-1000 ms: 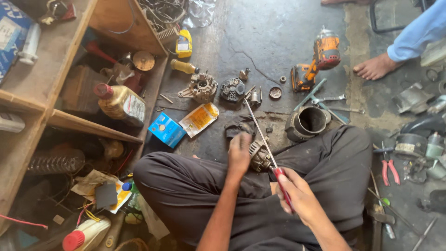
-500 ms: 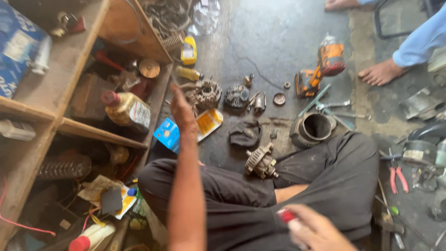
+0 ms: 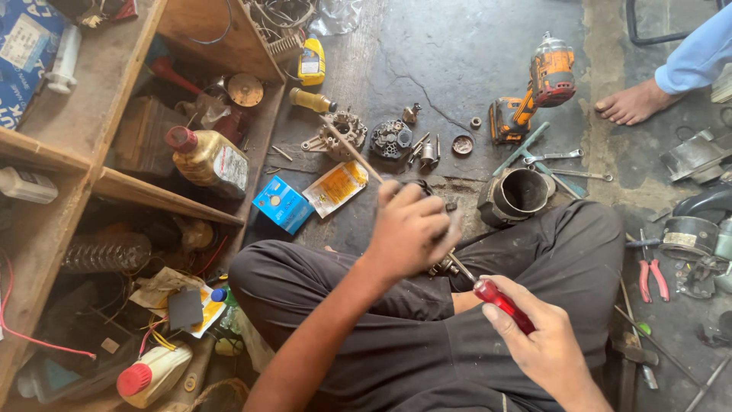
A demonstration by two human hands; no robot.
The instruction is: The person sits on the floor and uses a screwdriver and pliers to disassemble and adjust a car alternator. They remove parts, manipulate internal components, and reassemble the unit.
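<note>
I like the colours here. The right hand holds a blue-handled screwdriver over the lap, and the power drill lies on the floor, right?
Not quite: the head view shows the handle in the right hand is red, so a red-handled screwdriver. It is over the lap, and the orange power drill does lie on the floor.

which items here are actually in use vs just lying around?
In use:
- left hand over the metal part in the lap
- right hand holding the red-handled screwdriver

Lying about:
- orange drill
- blue box
- metal housing
- red pliers

Small blue box (image 3: 282, 204) on floor beside flat yellow-orange packet (image 3: 336, 188). Large blue-white carton (image 3: 27, 46) on top shelf. Amber bottle's pale label (image 3: 229, 169) faces out.
</note>
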